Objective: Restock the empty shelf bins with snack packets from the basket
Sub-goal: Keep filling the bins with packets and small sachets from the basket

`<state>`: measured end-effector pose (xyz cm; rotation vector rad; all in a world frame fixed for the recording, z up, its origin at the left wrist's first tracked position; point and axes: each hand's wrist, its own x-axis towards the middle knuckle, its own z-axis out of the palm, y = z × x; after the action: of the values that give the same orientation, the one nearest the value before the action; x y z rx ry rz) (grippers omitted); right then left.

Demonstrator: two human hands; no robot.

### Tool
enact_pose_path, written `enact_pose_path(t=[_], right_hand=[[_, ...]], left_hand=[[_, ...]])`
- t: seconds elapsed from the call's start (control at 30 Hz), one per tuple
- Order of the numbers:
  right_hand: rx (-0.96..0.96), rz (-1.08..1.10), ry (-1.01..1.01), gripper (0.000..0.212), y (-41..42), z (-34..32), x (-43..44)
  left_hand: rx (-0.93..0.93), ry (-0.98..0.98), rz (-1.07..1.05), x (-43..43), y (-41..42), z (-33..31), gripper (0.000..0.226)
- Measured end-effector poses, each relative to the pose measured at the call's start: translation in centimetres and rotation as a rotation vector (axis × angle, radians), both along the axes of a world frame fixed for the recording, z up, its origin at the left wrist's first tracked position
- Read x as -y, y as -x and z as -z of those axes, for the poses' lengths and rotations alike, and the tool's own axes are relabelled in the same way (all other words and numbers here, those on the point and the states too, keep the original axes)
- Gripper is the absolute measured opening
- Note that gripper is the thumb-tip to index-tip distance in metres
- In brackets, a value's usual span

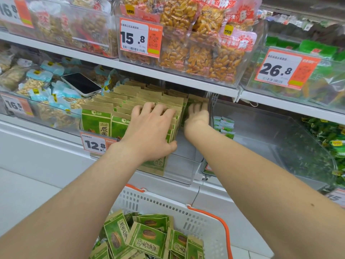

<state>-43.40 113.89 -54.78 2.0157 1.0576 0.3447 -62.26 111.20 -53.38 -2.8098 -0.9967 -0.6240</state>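
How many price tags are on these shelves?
6: 16.8 tag top left, 15.8 tag top middle, 26.8 tag upper right, 16.5 tag left, 12.8 tag centre, cut-off tag lower right. Others may be hidden.

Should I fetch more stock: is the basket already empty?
No, the white basket holds a pile of green snack packets.

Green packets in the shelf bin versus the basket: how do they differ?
The bin packets stand upright in tight rows; the basket packets lie loose and tilted every way. The left hand and right hand touch the bin packets; neither touches the basket packets. Both show the same green-and-brown design.
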Motion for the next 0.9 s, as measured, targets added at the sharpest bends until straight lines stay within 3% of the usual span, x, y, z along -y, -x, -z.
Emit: enact_pose_path(t=[0.13, 0.33, 0.47, 0.6, 0.67, 0.77, 0.83, 0.9], right_hand=[[0.0, 0.083, 0.048, 0.087, -0.7, -0.9, 0.1], [-0.101, 0.017, 0.039, 0.078, -0.8, -1.9, 1.4], [-0.258, -0.084, -0.096, 0.074, 0.8, -2.4, 3.6], [-0.395, -0.381, -0.407, 0.039, 2.1, -3.0, 8.4], [-0.437, -0.524, -0.649, 0.025, 2.6, -2.7, 10.5], [-0.482, -0.755, -0.882, 0.024, 3.9, -1.4, 14.0], [-0.532, -0.859, -0.843, 0.024, 5.0, -0.4, 16.4], [-0.602, -0.87, -0.634, 0.017, 5.7, 1.2, 18.3]], left_hand=[[-0.01, 0.008, 0.006, 0.0, 0.0, -0.1, 0.087], [-0.045, 0.02, 0.033, 0.0, -0.1, 0.2, 0.093], [-0.019, 0.039, 0.043, 0.3, 0.0, 0.2, 0.097], [0.041, 0.041, 0.087, 1.5, 0.4, 0.3, 0.095], [0.096, 0.018, 0.092, 2.5, 0.6, 0.2, 0.084], [0.268, -0.087, 0.079, 4.6, 0.7, 0.1, 0.044], [0.298, -0.039, 0.07, 5.5, 1.1, 0.5, 0.029], [0.151, 0.151, 0.049, 6.4, 1.6, 1.4, 0.021]])
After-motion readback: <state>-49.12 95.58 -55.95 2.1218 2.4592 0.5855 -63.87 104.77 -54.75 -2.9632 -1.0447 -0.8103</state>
